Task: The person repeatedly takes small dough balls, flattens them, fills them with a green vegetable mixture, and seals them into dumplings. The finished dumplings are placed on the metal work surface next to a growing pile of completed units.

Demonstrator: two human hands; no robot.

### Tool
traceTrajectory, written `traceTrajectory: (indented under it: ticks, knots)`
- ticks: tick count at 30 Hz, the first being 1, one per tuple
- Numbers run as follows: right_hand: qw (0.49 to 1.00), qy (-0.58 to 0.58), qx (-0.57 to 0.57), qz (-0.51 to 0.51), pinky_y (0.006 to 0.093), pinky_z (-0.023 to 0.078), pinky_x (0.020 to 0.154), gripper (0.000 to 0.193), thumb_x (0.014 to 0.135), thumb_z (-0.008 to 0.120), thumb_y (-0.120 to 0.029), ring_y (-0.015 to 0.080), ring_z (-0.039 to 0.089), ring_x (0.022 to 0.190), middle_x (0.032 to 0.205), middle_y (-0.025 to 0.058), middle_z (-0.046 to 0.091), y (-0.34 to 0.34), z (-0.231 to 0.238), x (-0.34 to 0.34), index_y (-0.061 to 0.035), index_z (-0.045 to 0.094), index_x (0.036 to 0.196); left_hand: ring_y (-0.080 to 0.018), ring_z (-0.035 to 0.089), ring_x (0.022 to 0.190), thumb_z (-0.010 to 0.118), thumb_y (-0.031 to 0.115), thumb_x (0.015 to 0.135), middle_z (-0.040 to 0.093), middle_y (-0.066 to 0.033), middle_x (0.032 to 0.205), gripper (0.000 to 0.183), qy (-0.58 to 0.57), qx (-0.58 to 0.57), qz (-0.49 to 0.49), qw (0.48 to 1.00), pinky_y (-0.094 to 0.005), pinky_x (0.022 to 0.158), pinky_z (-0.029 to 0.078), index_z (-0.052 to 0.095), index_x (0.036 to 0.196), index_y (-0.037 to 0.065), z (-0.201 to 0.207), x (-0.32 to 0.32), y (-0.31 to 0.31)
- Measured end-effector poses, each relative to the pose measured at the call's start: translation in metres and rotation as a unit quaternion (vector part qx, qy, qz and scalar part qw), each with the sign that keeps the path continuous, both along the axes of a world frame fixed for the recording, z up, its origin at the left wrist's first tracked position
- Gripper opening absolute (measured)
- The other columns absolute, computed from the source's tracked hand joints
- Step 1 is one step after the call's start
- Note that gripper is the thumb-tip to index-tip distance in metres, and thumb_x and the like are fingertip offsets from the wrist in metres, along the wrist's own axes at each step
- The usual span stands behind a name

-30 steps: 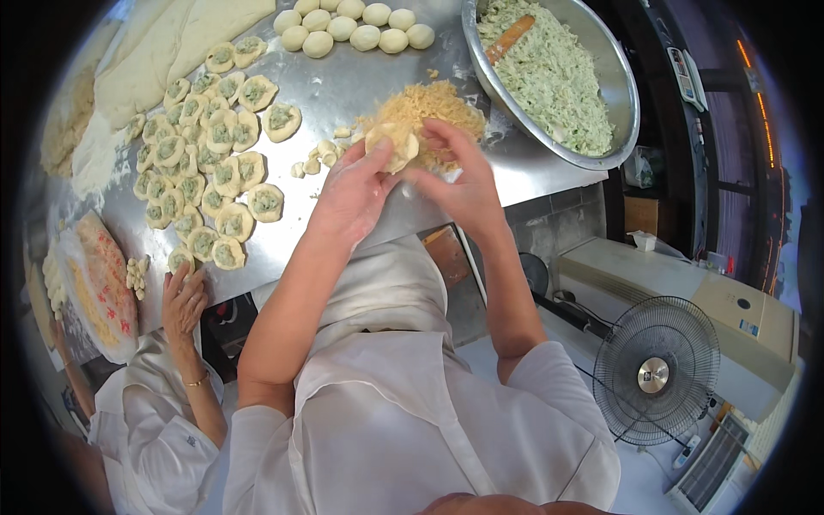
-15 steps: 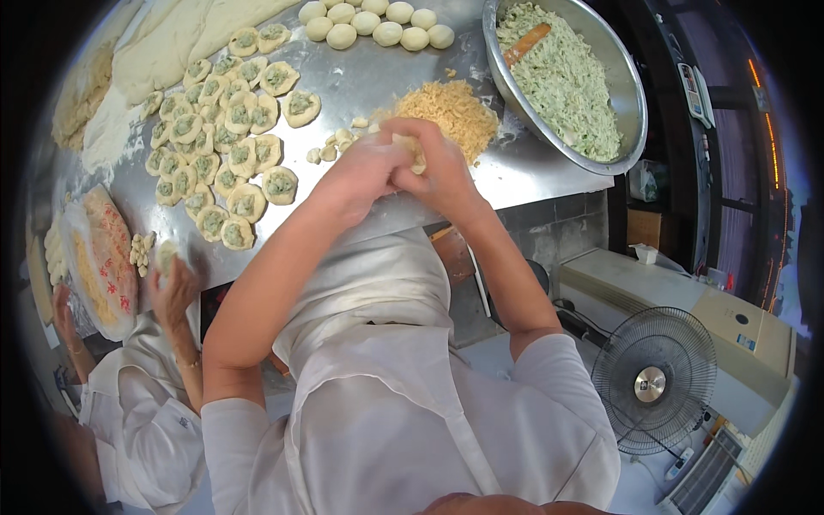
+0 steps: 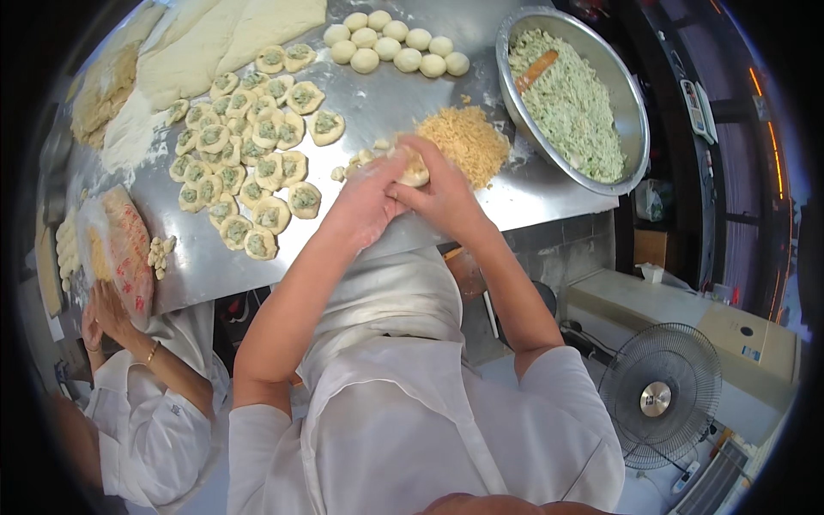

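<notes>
- Red marks on the plastic bag (image 3: 129, 232); I can't make them out.
- My view has left hand (image 3: 371, 196) and right hand (image 3: 443, 196) cupped around the dough piece (image 3: 418, 175), beside the crumbly heap (image 3: 468, 146).
- Fingers hide its long axis.
- A second ago, right fingers were spread.

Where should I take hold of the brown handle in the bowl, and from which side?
Probably by the middle of the brown handle, across its narrow width, coming from above: it lies slanted in the pale green filling, near the left wall of the metal bowl, its upper side uncovered.
</notes>
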State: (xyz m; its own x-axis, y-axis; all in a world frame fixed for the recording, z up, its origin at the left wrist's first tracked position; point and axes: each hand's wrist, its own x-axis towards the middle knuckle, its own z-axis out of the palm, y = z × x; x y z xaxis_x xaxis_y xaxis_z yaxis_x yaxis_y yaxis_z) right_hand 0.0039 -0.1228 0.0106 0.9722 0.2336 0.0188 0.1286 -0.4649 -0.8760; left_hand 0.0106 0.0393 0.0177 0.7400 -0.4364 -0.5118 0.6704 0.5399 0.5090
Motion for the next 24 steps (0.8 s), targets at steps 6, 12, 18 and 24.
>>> traceTrajectory:
  ticks: [6, 12, 18, 24]
  knots:
    - [0.996, -0.036, -0.074, 0.041, 0.0456, 0.054, 0.087, 0.051, 0.082, 0.073, -0.018, 0.041, 0.067, 0.104, 0.118, 0.0195, 0.068, 0.017, -0.008, 0.011, -0.0068, 0.054, 0.128, -0.0129, 0.064, 0.083, 0.059, 0.024, 0.104, 0.062, -0.0044, 0.097, 0.03, -0.022, 0.155, -0.047, 0.987, -0.0332, 0.08, 0.058, 0.052, 0.12, 0.0, -0.007, 0.004, 0.005]
    - [0.996, -0.049, -0.001, 0.073, 0.0402, 0.051, 0.098, 0.052, 0.084, 0.071, -0.015, 0.0341, 0.065, 0.115, 0.123, 0.0189, 0.067, 0.023, -0.004, 0.002, -0.0039, 0.052, 0.132, -0.0184, 0.067, 0.1, 0.055, 0.019, 0.102, 0.064, -0.0081, 0.11, 0.026, 0.007, 0.003, -0.067, 0.998, -0.039, 0.094, 0.057, 0.053, 0.122, 0.003, -0.003, -0.008, 0.034]
    - [0.983, 0.056, 0.116, 0.134, 0.0399, 0.045, 0.108, 0.079, 0.091, 0.071, -0.015, 0.0292, 0.056, 0.13, 0.141, 0.0175, 0.057, 0.035, 0.002, -0.004, -0.0051, 0.028, 0.156, -0.0281, 0.065, 0.116, 0.045, 0.018, 0.109, 0.057, -0.0174, 0.134, 0.035, 0.096, -0.131, -0.035, 0.986, -0.047, 0.112, 0.049, 0.047, 0.139, 0.0, -0.015, -0.025, 0.056]
    - [0.992, 0.038, 0.077, 0.094, 0.0396, 0.043, 0.111, 0.081, 0.081, 0.079, -0.013, 0.0296, 0.054, 0.133, 0.147, 0.0189, 0.052, 0.046, -0.003, -0.009, -0.0038, 0.04, 0.151, -0.0257, 0.065, 0.117, 0.053, 0.014, 0.106, 0.058, -0.0173, 0.133, 0.037, 0.021, -0.175, 0.058, 0.983, -0.0408, 0.105, 0.053, 0.048, 0.138, -0.003, -0.04, -0.033, 0.051]
